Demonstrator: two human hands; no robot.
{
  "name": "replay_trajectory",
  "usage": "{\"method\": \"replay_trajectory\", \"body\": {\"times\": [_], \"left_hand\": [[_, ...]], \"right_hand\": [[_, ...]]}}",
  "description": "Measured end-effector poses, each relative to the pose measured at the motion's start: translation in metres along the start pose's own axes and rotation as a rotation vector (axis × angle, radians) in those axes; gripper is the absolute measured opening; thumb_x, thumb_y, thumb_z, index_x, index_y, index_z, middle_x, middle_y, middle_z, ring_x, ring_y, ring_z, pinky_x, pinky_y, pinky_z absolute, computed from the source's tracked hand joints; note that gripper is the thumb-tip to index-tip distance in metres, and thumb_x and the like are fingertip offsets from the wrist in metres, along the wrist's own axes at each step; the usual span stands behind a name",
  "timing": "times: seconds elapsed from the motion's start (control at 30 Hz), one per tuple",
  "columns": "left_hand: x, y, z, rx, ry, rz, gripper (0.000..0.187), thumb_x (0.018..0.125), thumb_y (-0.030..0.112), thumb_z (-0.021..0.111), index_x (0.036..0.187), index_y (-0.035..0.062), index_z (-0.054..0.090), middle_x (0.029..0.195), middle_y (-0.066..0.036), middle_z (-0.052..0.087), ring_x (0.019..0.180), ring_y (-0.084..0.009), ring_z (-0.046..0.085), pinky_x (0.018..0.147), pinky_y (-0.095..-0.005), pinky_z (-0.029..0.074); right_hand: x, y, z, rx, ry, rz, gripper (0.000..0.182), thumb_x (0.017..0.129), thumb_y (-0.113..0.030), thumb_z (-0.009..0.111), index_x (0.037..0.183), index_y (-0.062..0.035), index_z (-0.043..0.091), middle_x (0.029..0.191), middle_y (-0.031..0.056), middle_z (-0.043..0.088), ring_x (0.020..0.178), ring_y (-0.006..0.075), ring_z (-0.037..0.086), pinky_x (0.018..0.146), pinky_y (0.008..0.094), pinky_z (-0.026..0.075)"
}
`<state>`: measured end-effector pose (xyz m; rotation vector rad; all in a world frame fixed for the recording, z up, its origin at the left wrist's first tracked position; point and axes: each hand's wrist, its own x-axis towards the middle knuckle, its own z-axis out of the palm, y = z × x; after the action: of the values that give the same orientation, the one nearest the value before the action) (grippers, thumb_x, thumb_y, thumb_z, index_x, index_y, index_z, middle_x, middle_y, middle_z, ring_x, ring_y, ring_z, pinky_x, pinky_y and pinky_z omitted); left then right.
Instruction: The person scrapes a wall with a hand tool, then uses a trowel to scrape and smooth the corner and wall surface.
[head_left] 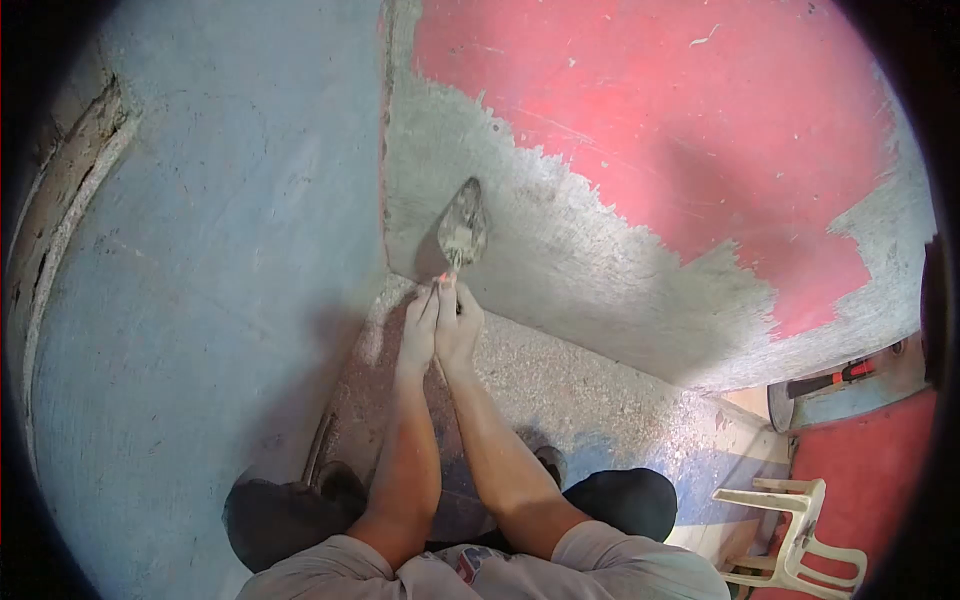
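A pointed trowel [463, 228] with a worn, dirty grey blade is held out in front of me, its tip up against the wall. My right hand [459, 325] is closed around its handle, where a bit of orange shows. Pressed beside it, my left hand [419, 325] also grips the handle; most of the handle is hidden by the fingers. The blade lies over a bare grey part of the wall [560, 265], below the ragged edge of the red paint [720, 150].
A blue-grey wall [220, 220] rises at my left and meets the scraped wall in a corner. Pale flakes litter the floor [540, 375]. At lower right are a white plastic chair [800, 530] and a tool with a black and red handle [825, 382].
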<state>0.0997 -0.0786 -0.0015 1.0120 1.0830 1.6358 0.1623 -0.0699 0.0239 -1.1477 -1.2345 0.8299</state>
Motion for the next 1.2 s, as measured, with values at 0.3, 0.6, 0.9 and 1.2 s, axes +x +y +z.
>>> {"method": "replay_trajectory", "body": {"times": [0.3, 0.6, 0.9, 1.2], "left_hand": [[0.012, 0.046, 0.004, 0.038, 0.005, 0.004, 0.041, 0.111, 0.025, 0.049, 0.136, -0.0049, 0.063, 0.119, -0.009, 0.07, 0.11, -0.0163, 0.063, 0.096, -0.0304, 0.049], [0.021, 0.068, 0.012, 0.053, -0.063, 0.083, 0.04, 0.109, 0.024, 0.049, 0.131, -0.0058, 0.064, 0.114, -0.011, 0.071, 0.105, -0.0189, 0.065, 0.092, -0.0328, 0.051], [0.014, 0.057, 0.022, 0.145, -0.025, 0.069, 0.038, 0.111, 0.02, 0.047, 0.131, -0.0063, 0.064, 0.112, -0.011, 0.071, 0.103, -0.0175, 0.064, 0.094, -0.0335, 0.051], [0.0, 0.035, 0.028, 0.088, -0.005, -0.001, 0.036, 0.112, 0.023, 0.048, 0.125, -0.0065, 0.065, 0.107, -0.008, 0.07, 0.101, -0.0158, 0.063, 0.088, -0.0317, 0.05]], "right_hand": [[0.016, -0.032, 0.006, 0.071, -0.045, 0.049, 0.034, 0.106, -0.028, 0.063, 0.106, 0.0046, 0.074, 0.083, 0.0127, 0.068, 0.08, 0.0155, 0.06, 0.077, 0.0316, 0.05], [0.027, -0.047, 0.004, 0.251, -0.02, 0.052, 0.033, 0.104, -0.026, 0.065, 0.106, 0.0059, 0.073, 0.086, 0.012, 0.071, 0.083, 0.0136, 0.061, 0.078, 0.031, 0.05], [0.023, -0.052, -0.01, 0.15, 0.001, 0.007, 0.04, 0.109, -0.031, 0.059, 0.103, 0.0057, 0.075, 0.087, 0.0049, 0.07, 0.082, 0.0104, 0.058, 0.075, 0.0283, 0.049], [0.01, -0.026, -0.017, 0.154, 0.043, 0.011, 0.041, 0.11, -0.03, 0.057, 0.099, 0.0066, 0.074, 0.086, 0.0045, 0.069, 0.083, 0.0101, 0.057, 0.075, 0.0284, 0.048]]}}
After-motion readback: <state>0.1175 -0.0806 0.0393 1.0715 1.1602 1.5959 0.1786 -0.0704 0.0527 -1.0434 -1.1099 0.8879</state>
